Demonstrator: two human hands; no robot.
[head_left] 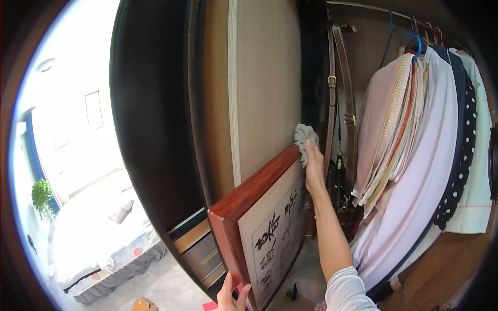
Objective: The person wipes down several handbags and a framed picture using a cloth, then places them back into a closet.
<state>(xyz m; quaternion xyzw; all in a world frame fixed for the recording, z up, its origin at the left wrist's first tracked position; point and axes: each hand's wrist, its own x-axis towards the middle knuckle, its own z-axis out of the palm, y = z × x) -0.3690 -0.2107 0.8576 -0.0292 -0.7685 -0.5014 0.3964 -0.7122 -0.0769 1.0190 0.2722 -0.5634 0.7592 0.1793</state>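
A framed piece of calligraphy (268, 233) with a thick reddish-brown wooden frame stands tilted before me, its written face turned to the right. My left hand (232, 292) grips the frame's near lower corner, thumb on the front and fingers at the side. At the far upper corner, my right hand (314, 163) presses a light grey cloth (305, 134) against the wood. The fingers of that hand are partly hidden behind the cloth.
Clothes (432, 116) and scarves (393, 128) hang from a metal rail (369, 7) on the right. Leather belts or straps (344, 74) hang beside a wardrobe panel (268, 89). Left of the dark door (151, 109) are a bed (97, 248), a green plant (41, 194) and a cardboard box (144, 304).
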